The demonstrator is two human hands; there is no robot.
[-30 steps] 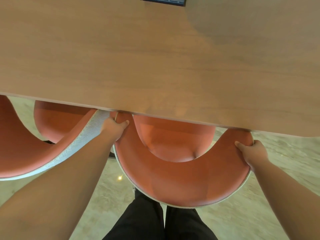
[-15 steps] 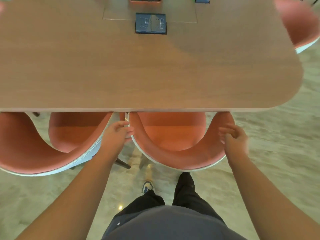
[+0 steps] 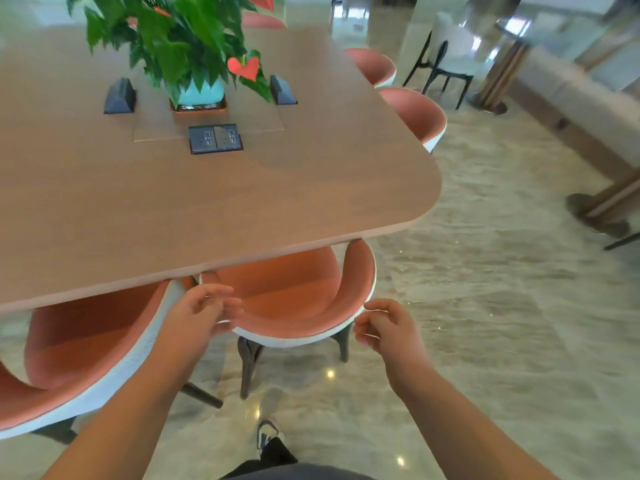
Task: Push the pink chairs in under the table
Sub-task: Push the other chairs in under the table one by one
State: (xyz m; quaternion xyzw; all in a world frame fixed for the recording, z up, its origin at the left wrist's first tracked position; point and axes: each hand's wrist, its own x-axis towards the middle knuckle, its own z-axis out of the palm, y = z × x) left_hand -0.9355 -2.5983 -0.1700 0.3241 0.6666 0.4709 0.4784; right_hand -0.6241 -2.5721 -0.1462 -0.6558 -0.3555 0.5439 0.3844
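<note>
Both hands now off pink curved-back upholstered chair (image 3: 294, 299); left hand (image 3: 197, 313) and right hand (image 3: 388, 327) loosely curled, empty. Risk: chair back protrudes beyond brown wooden table (image 3: 207, 188) edge, passer-by may catch it.

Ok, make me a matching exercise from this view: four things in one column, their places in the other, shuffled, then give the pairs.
Things
1. plant
2. socket panel
3. shoe
4. white chair

Places
A. on the floor, near bottom of view
B. beyond the table's far right corner
C. in a pot at the table's middle
D. set flat in the tabletop, nearer than the pot

Pairs: 1-C, 2-D, 3-A, 4-B
</note>
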